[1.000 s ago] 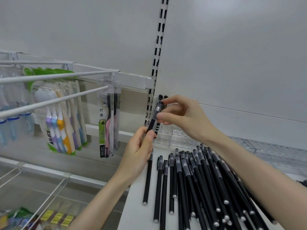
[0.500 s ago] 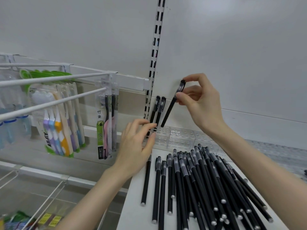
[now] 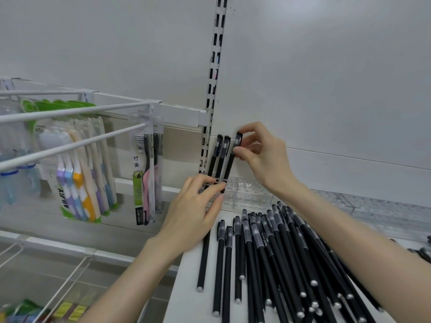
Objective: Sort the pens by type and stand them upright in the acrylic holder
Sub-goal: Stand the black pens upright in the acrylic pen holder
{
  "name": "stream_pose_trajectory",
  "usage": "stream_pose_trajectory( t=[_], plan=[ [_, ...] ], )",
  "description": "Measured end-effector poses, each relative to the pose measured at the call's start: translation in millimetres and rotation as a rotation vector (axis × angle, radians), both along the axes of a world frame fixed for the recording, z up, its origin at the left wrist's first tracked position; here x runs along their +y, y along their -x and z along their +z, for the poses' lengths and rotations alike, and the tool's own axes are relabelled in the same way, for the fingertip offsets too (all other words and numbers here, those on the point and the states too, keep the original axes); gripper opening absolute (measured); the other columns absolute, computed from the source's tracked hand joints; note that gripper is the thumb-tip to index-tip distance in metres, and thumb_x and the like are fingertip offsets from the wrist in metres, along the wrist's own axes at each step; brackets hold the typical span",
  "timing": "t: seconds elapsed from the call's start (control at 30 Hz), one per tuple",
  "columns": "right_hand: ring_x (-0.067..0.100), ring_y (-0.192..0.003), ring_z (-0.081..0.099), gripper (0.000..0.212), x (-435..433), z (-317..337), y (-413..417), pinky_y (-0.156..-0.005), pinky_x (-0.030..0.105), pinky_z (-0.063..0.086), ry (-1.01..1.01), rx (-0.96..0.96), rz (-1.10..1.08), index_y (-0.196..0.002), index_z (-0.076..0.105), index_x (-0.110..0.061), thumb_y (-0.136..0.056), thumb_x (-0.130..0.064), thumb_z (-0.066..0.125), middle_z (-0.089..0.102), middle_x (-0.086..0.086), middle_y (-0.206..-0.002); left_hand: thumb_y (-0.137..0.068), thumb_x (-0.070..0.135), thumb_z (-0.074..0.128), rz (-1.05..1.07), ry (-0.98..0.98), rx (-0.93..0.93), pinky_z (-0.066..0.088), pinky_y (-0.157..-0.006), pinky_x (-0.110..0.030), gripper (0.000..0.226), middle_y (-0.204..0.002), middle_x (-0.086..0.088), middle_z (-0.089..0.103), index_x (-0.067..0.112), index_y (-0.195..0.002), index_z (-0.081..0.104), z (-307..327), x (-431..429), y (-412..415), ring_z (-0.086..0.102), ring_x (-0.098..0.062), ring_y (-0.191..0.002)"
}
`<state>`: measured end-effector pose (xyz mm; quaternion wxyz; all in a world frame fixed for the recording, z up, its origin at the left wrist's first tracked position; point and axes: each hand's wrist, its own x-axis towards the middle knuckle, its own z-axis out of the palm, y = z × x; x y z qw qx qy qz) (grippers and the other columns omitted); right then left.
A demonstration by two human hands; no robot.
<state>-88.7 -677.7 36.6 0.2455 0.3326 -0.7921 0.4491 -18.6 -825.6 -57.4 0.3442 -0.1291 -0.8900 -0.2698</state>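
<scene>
The right hand (image 3: 263,157) pinches the capped top of one black pen (image 3: 231,164), index fingertip over the cap's end and thumb against its side, the other fingers loosely curled behind. This held pen stands nearly upright, leaning slightly toward 1 o'clock. Its lower end meets the left end of the acrylic holder (image 3: 247,194), but the left fingertips hide whether it is seated in a cell. Just beside it at 9 o'clock, two more pens (image 3: 218,157) stand in the holder at the same lean with no hand on them, making three upright in all. The left hand (image 3: 193,213) is relaxed and grasps nothing: its fingers lie nearly straight across the holder's left end, touching the pens' lower ends, with the thumb along the holder's front. The holder is a clear block of many small cells at the back of the white shelf (image 3: 186,299), at the foot of the slotted upright (image 3: 215,66). From the holder toward 6 o'clock lies a heap of black pens (image 3: 279,252), caps toward the holder, too overlapped to count. At the heap's 9 o'clock edge a few pens lie singly. At 9 o'clock of the view, toothbrush packs (image 3: 77,183) hang on three white rods (image 3: 70,145).
</scene>
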Motion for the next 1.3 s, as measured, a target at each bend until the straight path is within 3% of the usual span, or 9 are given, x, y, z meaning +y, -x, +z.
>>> stream_pose_trajectory(
  t=[0.2, 0.43, 0.6, 0.73, 0.8, 0.9, 1.0, 1.17, 1.3],
  plan=[
    [0.016, -0.069, 0.067, 0.023, 0, -2, -1, -0.075, 0.038, 0.055, -0.081, 0.020, -0.022, -0.107, 0.059, -0.011, -0.087, 0.000, 0.064, 0.061, -0.006, -0.072, -0.091, 0.047, 0.030, 0.012, 0.008, 0.002, 0.041, -0.082, -0.027, 0.053, -0.115, 0.006, 0.053, 0.019, -0.122, 0.062, 2, 1, 0, 0.039, -0.006, -0.111],
    [0.024, -0.073, 0.067, 0.025, 3, -1, -4, -0.077, 0.046, 0.054, -0.126, 0.038, -0.047, -0.110, 0.058, -0.011, -0.088, 0.000, 0.062, 0.063, -0.001, -0.073, -0.091, 0.044, 0.033, 0.094, 0.114, 0.029, 0.032, -0.083, -0.033, 0.050, -0.107, 0.000, 0.053, 0.016, -0.116, 0.065, 10, 3, -2, 0.038, -0.013, -0.105],
    [0.019, -0.076, 0.067, 0.030, 8, 0, -13, -0.080, 0.038, 0.054, -0.148, 0.018, -0.060, -0.116, 0.058, -0.014, -0.088, -0.003, 0.062, 0.064, 0.000, -0.082, -0.089, 0.050, 0.023, 0.112, 0.202, -0.047, 0.028, -0.084, -0.031, 0.059, -0.109, 0.004, 0.050, 0.020, -0.123, 0.060, 20, 5, -12, 0.042, -0.014, -0.105],
    [0.013, -0.075, 0.062, 0.022, 18, 0, -25, -0.076, 0.029, 0.051, -0.167, 0.005, -0.114, -0.112, 0.059, -0.015, -0.091, -0.015, 0.063, 0.063, -0.002, -0.087, -0.095, 0.039, 0.044, 0.094, 0.063, -0.051, 0.038, -0.089, -0.032, 0.036, -0.108, 0.004, 0.053, 0.017, -0.118, 0.062, 25, 10, -30, 0.049, -0.013, -0.104],
    [0.010, -0.075, 0.059, 0.013, 27, -3, -35, -0.074, 0.025, 0.047, -0.185, 0.000, -0.147, -0.102, 0.062, -0.014, -0.091, -0.020, 0.062, 0.063, -0.004, -0.088, -0.095, 0.037, 0.047, 0.103, 0.025, -0.128, 0.039, -0.085, -0.028, 0.032, -0.109, 0.006, 0.051, 0.019, -0.120, 0.059, 25, 15, -42, 0.049, -0.011, -0.101],
    [0.014, -0.081, 0.061, 0.010, 43, -8, -51, -0.077, 0.028, 0.049, -0.244, -0.050, -0.156, -0.093, 0.065, -0.013, -0.091, -0.022, 0.061, 0.064, -0.005, -0.089, -0.093, 0.050, 0.041, 0.174, 0.072, -0.314, 0.037, -0.080, -0.027, 0.043, -0.118, 0.005, 0.048, 0.025, -0.128, 0.048, 23, 25, -58, 0.051, -0.013, -0.100],
    [0.015, -0.086, 0.062, 0.012, 60, -12, -67, -0.083, 0.035, 0.051, -0.316, -0.134, -0.130, -0.093, 0.066, -0.015, -0.091, -0.025, 0.061, 0.064, -0.005, -0.090, -0.090, 0.061, 0.038, 0.252, 0.131, -0.441, 0.040, -0.088, -0.034, 0.054, -0.123, -0.002, 0.049, 0.024, -0.128, 0.042, 25, 33, -79, 0.052, -0.021, -0.108],
    [0.018, -0.102, 0.059, 0.029, 81, -25, -89, -0.090, 0.034, 0.044, -0.543, -0.154, -0.089, -0.108, 0.065, -0.018, -0.092, -0.039, 0.056, 0.066, 0.000, -0.110, -0.087, 0.065, 0.040, 0.297, 0.111, -0.542, 0.037, -0.100, -0.036, 0.070, -0.137, -0.007, 0.043, 0.019, -0.139, 0.031, 28, 53, -104, 0.041, -0.024, -0.125],
    [0.024, -0.132, 0.040, 0.054, 89, -30, -104, -0.112, 0.043, 0.025, -0.731, -0.144, -0.119, -0.132, 0.053, -0.024, -0.091, -0.058, 0.045, 0.048, -0.001, -0.142, -0.088, 0.058, 0.049, 0.311, 0.043, -0.583, 0.035, -0.098, -0.035, 0.070, -0.136, -0.009, 0.043, 0.012, -0.138, 0.032, 27, 64, -107, 0.038, -0.025, -0.126]
  ],
)
